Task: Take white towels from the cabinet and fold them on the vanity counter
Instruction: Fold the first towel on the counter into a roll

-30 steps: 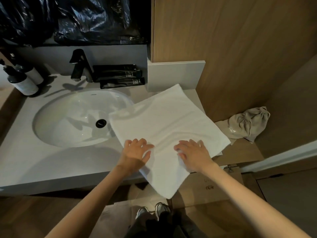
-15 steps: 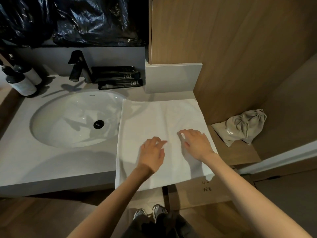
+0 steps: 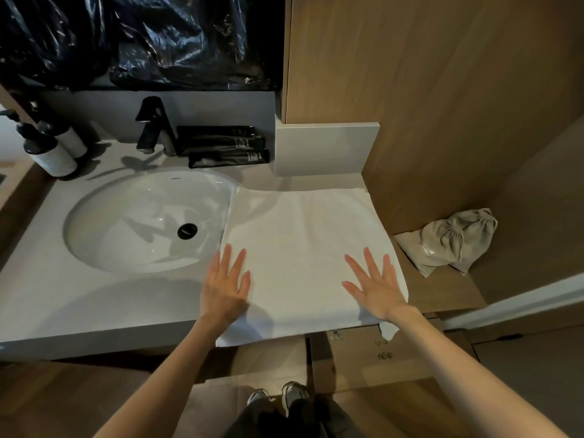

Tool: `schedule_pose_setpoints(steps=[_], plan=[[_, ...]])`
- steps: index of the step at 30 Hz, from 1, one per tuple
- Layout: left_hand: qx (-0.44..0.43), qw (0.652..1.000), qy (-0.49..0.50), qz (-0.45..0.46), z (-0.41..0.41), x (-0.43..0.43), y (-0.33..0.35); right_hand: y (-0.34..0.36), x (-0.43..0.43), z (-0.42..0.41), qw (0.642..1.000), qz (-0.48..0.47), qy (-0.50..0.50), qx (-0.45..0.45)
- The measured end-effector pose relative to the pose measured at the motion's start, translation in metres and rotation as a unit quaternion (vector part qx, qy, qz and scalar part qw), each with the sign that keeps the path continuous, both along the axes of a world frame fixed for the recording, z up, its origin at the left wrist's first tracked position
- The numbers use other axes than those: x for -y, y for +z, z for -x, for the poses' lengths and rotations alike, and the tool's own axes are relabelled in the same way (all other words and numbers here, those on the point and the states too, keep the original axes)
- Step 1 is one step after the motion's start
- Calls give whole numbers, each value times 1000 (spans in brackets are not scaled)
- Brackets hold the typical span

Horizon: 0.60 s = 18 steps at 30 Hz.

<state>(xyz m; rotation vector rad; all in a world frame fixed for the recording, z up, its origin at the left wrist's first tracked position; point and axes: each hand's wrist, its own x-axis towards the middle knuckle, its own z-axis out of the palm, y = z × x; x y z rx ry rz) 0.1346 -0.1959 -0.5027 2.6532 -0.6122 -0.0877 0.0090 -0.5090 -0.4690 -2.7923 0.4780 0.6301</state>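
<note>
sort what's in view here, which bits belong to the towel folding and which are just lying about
Part of the job: white towel, spread on the vanity counter; left hand and right hand, both flat on it.

Just lying about: sink, black faucet, black tubes, pump bottles, grey drawstring bag.

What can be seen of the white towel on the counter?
The white towel looks like soft cloth. It lies spread flat, nearly square, on the vanity counter right of the sink, its far left corner at the basin's rim. Its near edge hangs over the counter's front. The left hand and the right hand rest flat on its near part, fingers straight.
</note>
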Motion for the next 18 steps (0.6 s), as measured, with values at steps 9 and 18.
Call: schedule_pose_setpoints(steps=[9,18], plan=[[-82,992,56,80,-43,-2,31,37,16,-35,979,-21,-99,175],[-259,945,134,149,-105,19,44,31,44,-66,952,-94,-229,182]])
